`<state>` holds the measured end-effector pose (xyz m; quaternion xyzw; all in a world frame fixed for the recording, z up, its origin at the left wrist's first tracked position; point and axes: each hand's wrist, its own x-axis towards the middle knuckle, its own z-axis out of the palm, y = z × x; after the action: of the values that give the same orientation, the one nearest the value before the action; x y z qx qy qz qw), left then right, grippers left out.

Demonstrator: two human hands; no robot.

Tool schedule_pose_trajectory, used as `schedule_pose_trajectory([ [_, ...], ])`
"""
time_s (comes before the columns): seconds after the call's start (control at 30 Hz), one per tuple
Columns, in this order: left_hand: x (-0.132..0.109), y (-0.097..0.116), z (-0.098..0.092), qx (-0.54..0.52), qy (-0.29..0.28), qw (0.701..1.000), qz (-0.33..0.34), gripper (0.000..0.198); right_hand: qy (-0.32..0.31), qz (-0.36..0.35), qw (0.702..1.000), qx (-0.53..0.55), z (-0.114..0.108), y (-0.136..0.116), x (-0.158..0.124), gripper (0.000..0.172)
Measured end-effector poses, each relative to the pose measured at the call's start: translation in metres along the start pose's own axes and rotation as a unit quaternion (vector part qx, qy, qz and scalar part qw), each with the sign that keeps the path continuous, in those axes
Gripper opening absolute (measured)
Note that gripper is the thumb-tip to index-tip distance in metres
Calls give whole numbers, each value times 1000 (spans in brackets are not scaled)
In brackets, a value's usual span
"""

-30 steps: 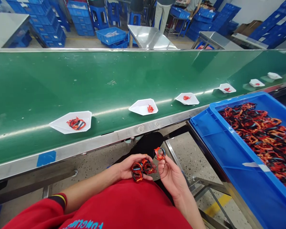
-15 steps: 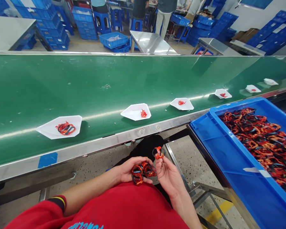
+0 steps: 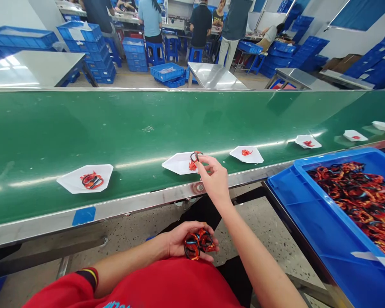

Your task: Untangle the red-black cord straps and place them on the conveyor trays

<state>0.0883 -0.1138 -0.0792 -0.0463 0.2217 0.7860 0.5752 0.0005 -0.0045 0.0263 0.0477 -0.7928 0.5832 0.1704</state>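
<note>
My right hand (image 3: 214, 179) reaches out over the green conveyor belt (image 3: 83, 128), pinching a black-and-red cord loop (image 3: 195, 157) between thumb and fingertips. Directly below and beside that loop lies a white paper tray (image 3: 176, 163) holding a small red piece (image 3: 193, 166). My left hand (image 3: 182, 241) stays low near my red shirt, curled around several red-and-black cord loops (image 3: 198, 244). Another white tray (image 3: 69, 180) to the left holds a tangle of similar loops (image 3: 91, 181).
More white trays (image 3: 246, 154) sit in a row along the belt to the right. A blue plastic crate (image 3: 291, 205) full of loops stands at right, past the belt's steel edge (image 3: 122, 206). Beyond the belt are co-workers, steel tables and stacked blue crates.
My right hand has moved from beside my left hand out over the belt, carrying the loop to the middle tray. The view has tilted upward, showing more of the room.
</note>
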Motion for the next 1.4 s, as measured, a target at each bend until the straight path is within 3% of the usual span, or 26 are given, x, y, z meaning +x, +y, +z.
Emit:
schedule_pose_trajectory([
  [0.07,-1,1,-2,-7,-8,1000,8,27,-19,-23,1000,-11,-5,-1,-4,23],
  [0.13,-1,2,-3,-10,-16,1000,12,27,-31,1,999,-21,-20,-1,-21,23],
  [0.33,4,4,-3,-27,22,999,-5,32,-166,106,977,-77,-72,11,-105,17],
  [0.43,7,3,-1,-37,40,999,-5,33,-241,99,956,-137,-77,20,-137,22],
  [0.5,8,2,0,-36,31,999,2,33,-256,78,945,-186,-75,26,-149,26],
  [0.6,9,0,0,-50,25,998,7,32,-234,52,947,-213,-70,35,-157,24],
  [0.77,7,-2,-2,-28,45,999,-1,26,-166,49,971,-164,-72,42,-164,18],
  [0.97,6,-2,0,-21,75,997,-19,24,-76,162,982,-55,-80,40,-171,13],
  [1.13,6,-2,2,-20,75,997,-26,26,-8,262,963,58,-81,40,-169,20],
  [1.3,6,-3,1,-5,87,996,-35,27,33,303,945,115,-76,40,-165,24],
  [1.4,6,-3,0,9,97,995,-35,28,75,331,920,197,-72,41,-163,26],
])
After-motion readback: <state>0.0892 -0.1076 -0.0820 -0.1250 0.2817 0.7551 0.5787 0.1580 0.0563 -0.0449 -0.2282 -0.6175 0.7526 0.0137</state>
